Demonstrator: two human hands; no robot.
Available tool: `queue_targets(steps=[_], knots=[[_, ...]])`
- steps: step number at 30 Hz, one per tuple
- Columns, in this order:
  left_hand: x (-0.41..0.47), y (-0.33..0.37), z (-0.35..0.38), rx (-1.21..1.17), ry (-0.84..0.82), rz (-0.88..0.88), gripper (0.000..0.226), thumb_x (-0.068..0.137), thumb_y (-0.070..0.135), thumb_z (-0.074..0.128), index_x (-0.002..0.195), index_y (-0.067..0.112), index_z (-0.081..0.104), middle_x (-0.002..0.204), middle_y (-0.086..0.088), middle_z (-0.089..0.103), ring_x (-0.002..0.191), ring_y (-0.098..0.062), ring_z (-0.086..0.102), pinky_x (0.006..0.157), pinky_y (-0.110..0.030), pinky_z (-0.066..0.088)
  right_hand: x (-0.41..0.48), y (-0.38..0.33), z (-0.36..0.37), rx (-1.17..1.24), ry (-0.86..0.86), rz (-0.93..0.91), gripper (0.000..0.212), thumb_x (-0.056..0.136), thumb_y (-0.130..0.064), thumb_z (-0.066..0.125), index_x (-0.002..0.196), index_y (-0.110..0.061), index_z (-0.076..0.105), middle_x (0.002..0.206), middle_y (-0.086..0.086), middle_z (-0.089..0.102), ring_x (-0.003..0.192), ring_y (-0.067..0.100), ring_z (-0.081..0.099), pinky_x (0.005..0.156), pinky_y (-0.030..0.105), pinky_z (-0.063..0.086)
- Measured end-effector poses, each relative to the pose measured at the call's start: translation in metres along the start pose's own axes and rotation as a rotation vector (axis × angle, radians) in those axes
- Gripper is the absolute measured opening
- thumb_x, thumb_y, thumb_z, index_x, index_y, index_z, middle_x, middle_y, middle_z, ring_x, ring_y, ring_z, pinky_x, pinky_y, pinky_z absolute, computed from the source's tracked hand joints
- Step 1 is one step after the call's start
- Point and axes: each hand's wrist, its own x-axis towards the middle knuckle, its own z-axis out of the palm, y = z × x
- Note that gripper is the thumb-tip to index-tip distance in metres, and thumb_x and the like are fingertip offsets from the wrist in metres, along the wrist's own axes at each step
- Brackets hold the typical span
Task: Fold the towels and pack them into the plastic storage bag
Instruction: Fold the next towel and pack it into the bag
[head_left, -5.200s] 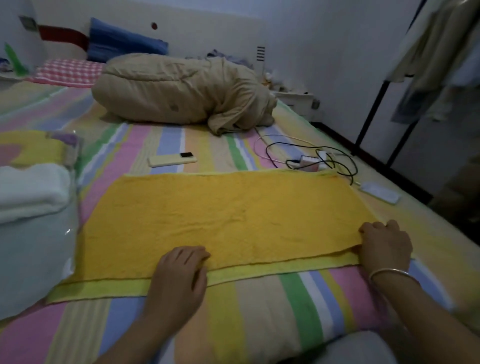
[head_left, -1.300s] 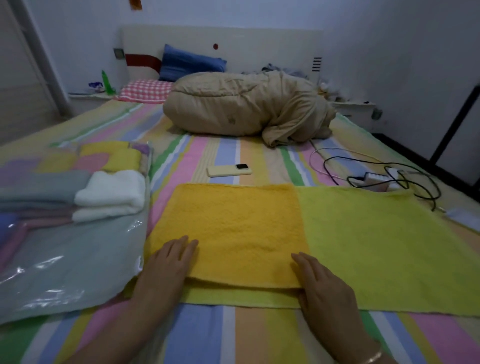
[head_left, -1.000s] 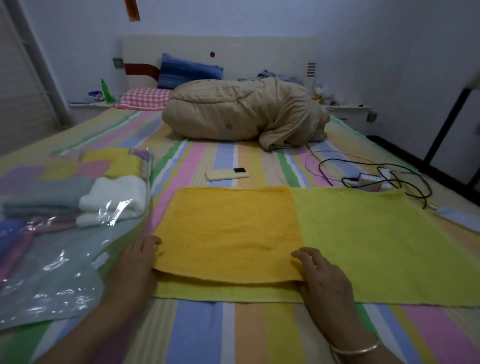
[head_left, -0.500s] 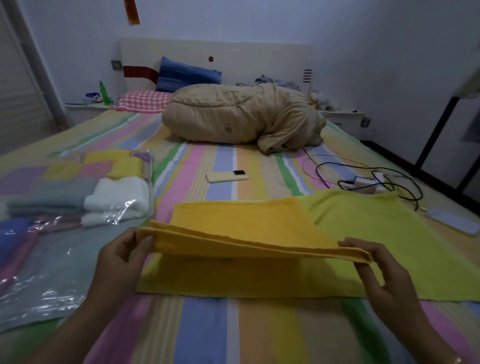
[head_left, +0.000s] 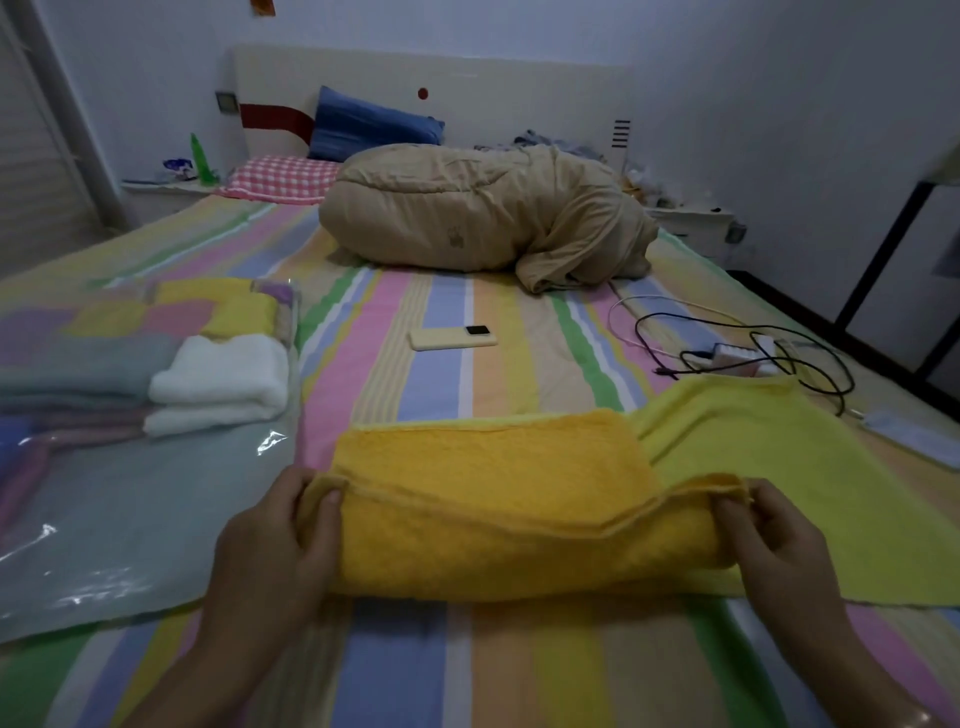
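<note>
A yellow towel (head_left: 493, 467) lies partly folded on the striped bed, its paler lime underside (head_left: 810, 467) spread out to the right. My left hand (head_left: 275, 535) pinches the left end of the raised near fold. My right hand (head_left: 769, 535) pinches the right end of that fold. The fold between them is lifted and turned toward the far side. The clear plastic storage bag (head_left: 119, 519) lies flat at the left, with several folded towels inside it, a white towel (head_left: 223, 374) nearest its opening.
A cream phone (head_left: 452, 338) lies beyond the towel. Black and white cables with a charger (head_left: 743, 353) sit at the right, a pale flat object (head_left: 914, 436) near the bed's right edge. A beige bundled quilt (head_left: 483, 218) and pillows fill the head end.
Both hands went from pressing the towel flat to pinching its near edge. They lifted that edge and are carrying it away from me over the rest of the towel.
</note>
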Motion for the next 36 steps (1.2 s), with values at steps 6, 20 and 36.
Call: queue_targets(steps=[6,20,36], knots=[[0.067,0.000,0.039,0.404,-0.102,-0.081,0.018,0.096,0.027,0.049,0.086,0.013,0.042,0.082,-0.017,0.062,0.080,-0.040,0.060,0.060,-0.037,0.034,0.077,0.019,0.035,-0.229,0.072,0.046,0.010,0.094,-0.021,0.056,0.089,-0.015,0.062,0.079,0.002,0.061,0.074,0.019,0.056,0.058,0.030,0.039],[0.108,-0.054,0.099,0.609,-0.379,-0.240,0.007,0.097,0.019,0.039,0.095,0.013,0.036,0.101,-0.013,0.061,0.095,-0.035,0.060,0.067,-0.034,0.038,0.147,0.068,0.088,-0.759,-0.062,0.167,0.027,0.092,-0.042,0.057,0.099,-0.017,0.062,0.094,0.004,0.067,0.077,0.019,0.054,0.062,0.030,0.039],[0.083,0.059,0.134,0.352,-0.668,0.185,0.054,0.103,0.037,0.025,0.153,0.020,0.016,0.162,-0.001,0.006,0.149,-0.016,0.007,0.121,-0.038,0.008,0.102,0.033,0.051,-0.754,-0.347,0.662,0.064,0.084,-0.067,0.049,0.099,-0.006,0.061,0.089,0.006,0.060,0.079,0.021,0.057,0.075,0.033,0.050]])
